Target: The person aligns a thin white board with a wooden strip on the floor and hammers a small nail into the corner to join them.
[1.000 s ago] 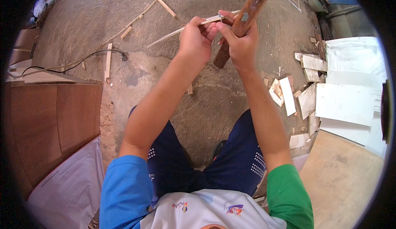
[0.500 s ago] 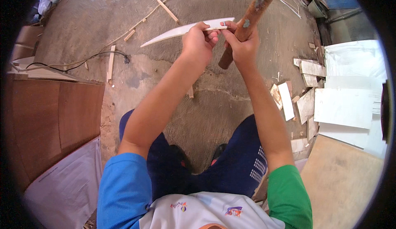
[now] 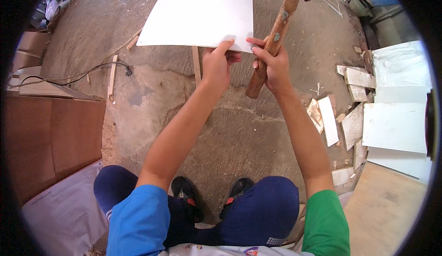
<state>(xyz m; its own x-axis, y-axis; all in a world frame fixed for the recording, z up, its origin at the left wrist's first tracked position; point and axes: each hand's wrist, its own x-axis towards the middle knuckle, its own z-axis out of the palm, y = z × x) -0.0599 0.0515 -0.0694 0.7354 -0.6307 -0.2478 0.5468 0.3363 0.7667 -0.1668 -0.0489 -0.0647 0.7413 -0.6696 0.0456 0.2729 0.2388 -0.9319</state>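
A thin white panel [image 3: 195, 18] with small dark dots near its corners lies flat in the air before me, its broad face showing. My left hand [image 3: 217, 67] pinches its near edge, thumb on top and fingers curled beneath. In my right hand [image 3: 275, 69] is a hammer [image 3: 280, 23] with a worn wooden handle and dark metal head, tilted with the head up and away. The right thumb and forefinger meet at the panel's near right corner, where something small and too tiny to name shows.
Wooden strips [image 3: 113, 77] and a black-plugged cable [image 3: 108, 64] lie on the concrete floor to the left. Brown panelled furniture [image 3: 55, 136] stands at near left. Scrap boards [image 3: 328, 120] and white sheets [image 3: 395, 124] are at right, beside a plywood board [image 3: 384, 210].
The panel has turned from nearly edge-on to showing its broad white face. The hammer has shifted so its head is visible. My knees are wider apart and both shoes now show.
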